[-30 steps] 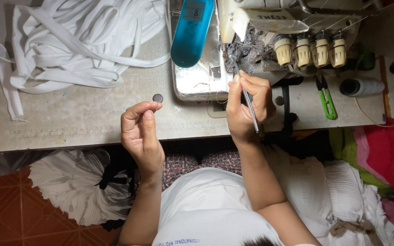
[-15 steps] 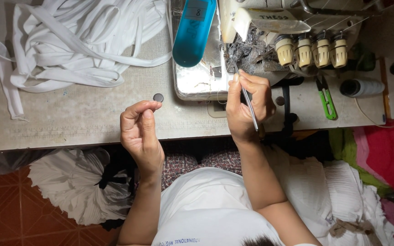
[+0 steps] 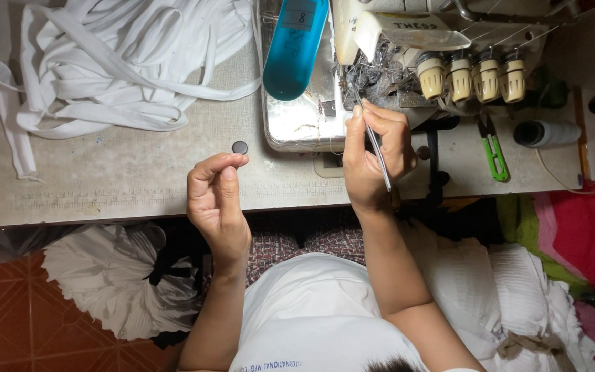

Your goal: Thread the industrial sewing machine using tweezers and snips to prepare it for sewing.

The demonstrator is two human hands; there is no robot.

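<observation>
My work table [image 3: 125,186] fills the upper half of the frame, pale and speckled, its front edge running across the middle. The sewing machine [image 3: 394,62] sits at the upper centre and right, with a row of cream tension knobs [image 3: 473,74] along its front and a shiny metal bed [image 3: 301,124] below a blue oblong cover [image 3: 296,48]. A loose heap of white fabric strips [image 3: 118,62] takes up the upper left. Lower left, below the table edge, a white bundle of cloth [image 3: 115,282] lies on the red tiled floor, and more white cloth [image 3: 511,296] is piled at the lower right.

My right hand [image 3: 377,155] is at the centre of the frame, just in front of the machine, fingers closed around a pair of thin metal tweezers [image 3: 370,134] whose tip points up into the dark, lint-covered needle area. My left hand [image 3: 218,200] is raised left of centre over the table edge, thumb and forefinger pinched together; whether anything lies between them I cannot tell.

Green thread snips [image 3: 494,148] lie at the right of the table, beside a spool of thread [image 3: 545,133]. Smallest is a small dark round button [image 3: 239,147], on the table just above my left fingertips.
</observation>
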